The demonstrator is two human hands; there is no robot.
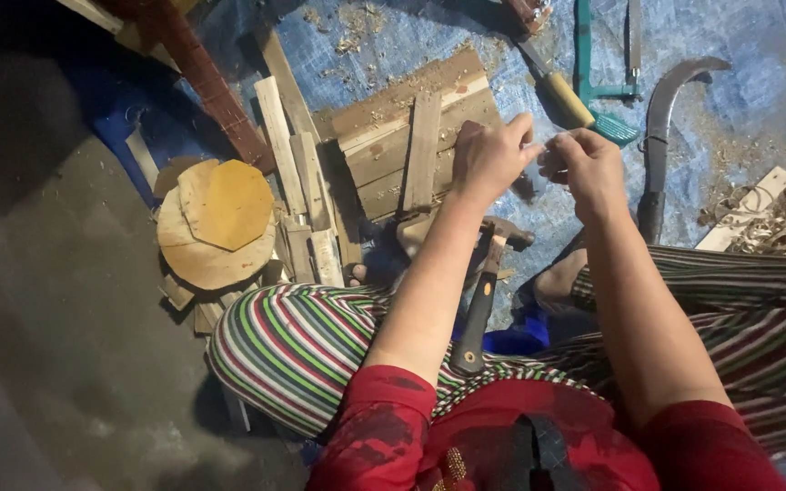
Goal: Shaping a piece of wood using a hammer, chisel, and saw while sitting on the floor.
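Wooden panel [411, 136] lying on blue tarp [757, 55], just beyond both hands. Left hand [493, 159] and right hand [589, 168] with fingers pinched together, meeting above panel's right edge (contents too small to tell). Hammer [484, 291] below panel; sickle [666, 127] to its right.

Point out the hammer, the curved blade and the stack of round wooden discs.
hammer [478, 314]: head view, on its dark handle between the knees.
curved blade [664, 114]: head view, on the middle of the grey blade.
round wooden discs [229, 202]: head view, on the face of the top disc.
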